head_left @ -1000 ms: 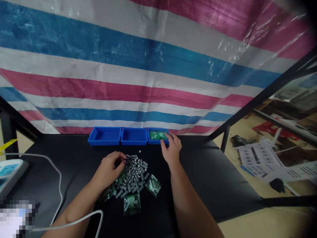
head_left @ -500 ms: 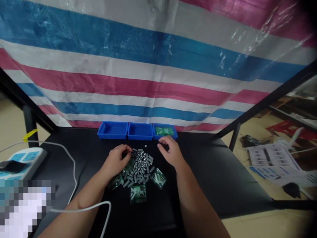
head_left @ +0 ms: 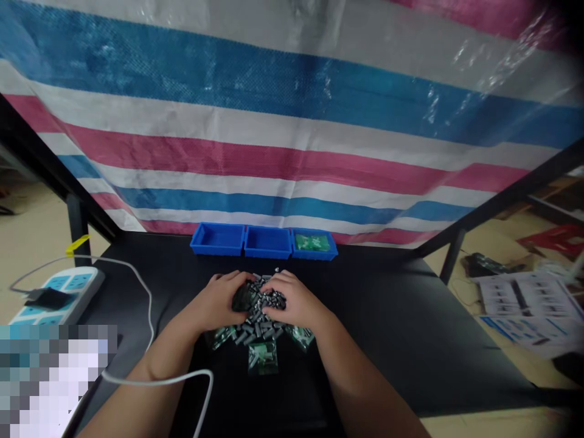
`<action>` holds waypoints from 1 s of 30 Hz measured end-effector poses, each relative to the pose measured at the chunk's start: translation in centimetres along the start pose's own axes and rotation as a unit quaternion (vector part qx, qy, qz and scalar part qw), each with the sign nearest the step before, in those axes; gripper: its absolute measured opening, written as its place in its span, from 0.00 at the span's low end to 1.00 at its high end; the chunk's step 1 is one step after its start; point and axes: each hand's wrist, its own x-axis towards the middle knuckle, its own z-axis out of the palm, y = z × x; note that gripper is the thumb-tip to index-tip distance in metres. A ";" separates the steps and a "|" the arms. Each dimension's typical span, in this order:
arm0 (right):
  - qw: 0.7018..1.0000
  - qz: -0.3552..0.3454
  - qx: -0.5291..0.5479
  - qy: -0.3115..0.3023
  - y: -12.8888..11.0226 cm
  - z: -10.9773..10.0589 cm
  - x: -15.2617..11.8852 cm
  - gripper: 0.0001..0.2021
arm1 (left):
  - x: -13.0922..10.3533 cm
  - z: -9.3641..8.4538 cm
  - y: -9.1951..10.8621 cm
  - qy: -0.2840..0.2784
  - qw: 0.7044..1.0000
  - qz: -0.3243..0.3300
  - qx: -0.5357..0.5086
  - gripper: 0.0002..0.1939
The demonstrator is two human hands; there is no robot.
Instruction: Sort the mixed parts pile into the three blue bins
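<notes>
A pile of small grey metal cylinders and shiny bits (head_left: 262, 328) lies on the black table. My left hand (head_left: 219, 302) curves round the left side of the pile, thumb and fingers apart. On the right side, my right hand (head_left: 298, 302) is cupped with its thumb and fingers spread, touching the pieces. Clear bags with green contents lie at the near edge: a left bag (head_left: 223, 336), a front bag (head_left: 263, 358) and a right bag (head_left: 302, 336), partly under my right hand. One loose shiny piece (head_left: 277, 269) sits just beyond my right fingertips.
Along the back stand a left blue bin (head_left: 218, 249), a middle blue bin (head_left: 267, 250) and a right blue bin (head_left: 314, 253) holding green bags. A power strip (head_left: 86, 292) lies left, with a white cable (head_left: 150, 304) looping across. Striped sheeting (head_left: 292, 158) hangs behind.
My right hand has come down and left from near the right bin onto the pile. My left hand has spread wider at the pile's left side. The view has shifted slightly.
</notes>
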 end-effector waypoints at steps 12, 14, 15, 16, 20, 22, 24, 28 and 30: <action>0.995 -0.037 0.044 0.079 -0.5 0.8 0.2 0.20 | 0.5 1.7 1.2 0.092 0.968 0.036 -0.232 0.35; 0.995 -0.041 0.050 0.073 -0.3 1.0 0.2 0.18 | 0.5 2.2 1.7 0.089 0.961 0.042 -0.257 0.40; 0.995 -0.039 0.054 0.074 -0.2 1.0 0.2 0.16 | 0.5 2.4 1.8 0.092 0.958 0.043 -0.268 0.41; 0.994 -0.034 0.062 0.081 0.1 0.9 0.2 0.15 | 0.5 2.5 1.9 0.098 0.955 0.042 -0.278 0.42; 0.978 0.017 0.105 0.177 1.7 -0.1 0.0 0.06 | 0.7 2.7 1.6 0.137 0.949 0.030 -0.282 0.39; 0.960 0.073 0.110 0.249 3.1 -0.5 0.0 0.07 | 0.8 2.6 1.5 0.145 0.956 0.034 -0.252 0.35; 0.938 0.121 0.098 0.311 4.6 -0.9 0.2 0.11 | 0.8 2.5 1.5 0.134 0.968 0.032 -0.212 0.31; 0.885 0.141 0.048 0.440 7.4 -2.0 0.9 0.22 | 0.8 2.4 1.8 0.104 0.979 0.027 -0.175 0.26; 0.865 0.148 0.014 0.479 8.5 -2.8 1.1 0.23 | 0.8 2.4 1.8 0.099 0.979 0.028 -0.176 0.25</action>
